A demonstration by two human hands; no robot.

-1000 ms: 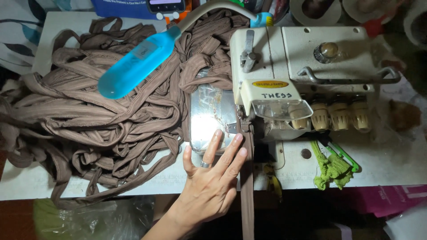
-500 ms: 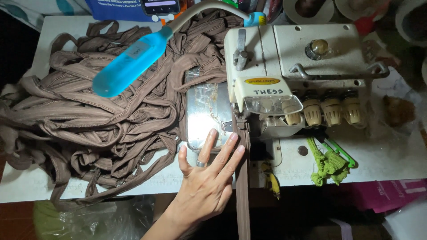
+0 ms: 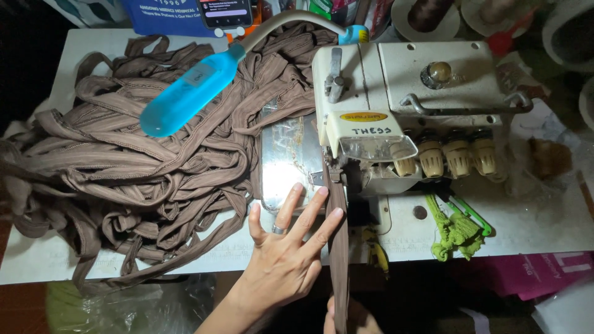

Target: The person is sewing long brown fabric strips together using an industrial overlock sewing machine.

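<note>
Down at the near edge of the white table point(image 3: 37, 266), the left hand point(image 3: 288, 260) lies flat with its fingers point(image 3: 291, 201) spread open, gripping nothing; the fingertips rest on the shiny metal plate point(image 3: 288, 154) of the sewing machine point(image 3: 408, 105), and the outer finger lies just beside a brown fabric strip point(image 3: 337, 247). That strip runs straight from under the machine's foot toward the person and off the table edge. The right hand point(image 3: 352, 318) shows only partly at the bottom, against the strip; whether it pinches the strip cannot be told. A big heap of brown strips point(image 3: 136, 167) covers the table to the left, under a blue lamp point(image 3: 185, 96) on a bent neck. Green tassels point(image 3: 455, 229) lie to the right of the machine.
</note>
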